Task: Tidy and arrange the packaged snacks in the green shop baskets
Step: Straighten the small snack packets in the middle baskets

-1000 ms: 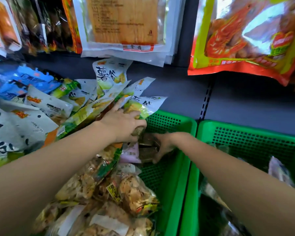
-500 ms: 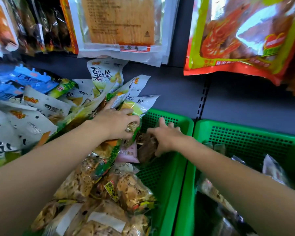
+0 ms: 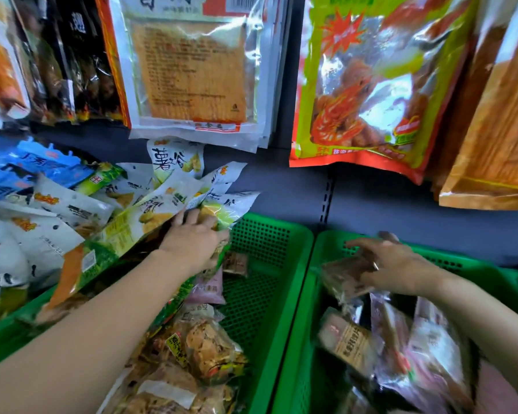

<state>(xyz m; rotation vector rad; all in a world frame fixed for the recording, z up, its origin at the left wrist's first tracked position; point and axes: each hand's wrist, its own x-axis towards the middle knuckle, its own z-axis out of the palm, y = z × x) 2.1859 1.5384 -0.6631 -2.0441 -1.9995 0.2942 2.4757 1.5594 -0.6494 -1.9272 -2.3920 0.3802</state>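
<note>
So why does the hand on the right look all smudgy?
Head view: the right hand and the brown packet it holds over the right green basket are smeared by motion blur; the left hand looks sharper; glare flashes off the hanging shiny bags; the wide lens bends the edges.

Two green perforated plastic baskets stand side by side in the lower half of the frame, their adjacent rims touching. The middle basket (image 3: 269, 282) holds clear packs of brown crisp snacks (image 3: 204, 351) stacked at its lower left; one small brown pack (image 3: 235, 262) and one pink pack (image 3: 207, 289) lie near its centre, and its right portion shows bare mesh. White-and-yellow snack bags (image 3: 162, 210) lean in a fanned pile over its upper-left rim. The right basket (image 3: 299, 339) contains brown and pink wrapped packs (image 3: 401, 348) lying loosely overlapped. One brown pack (image 3: 346, 274) sits tilted at the top of this basket.
</note>
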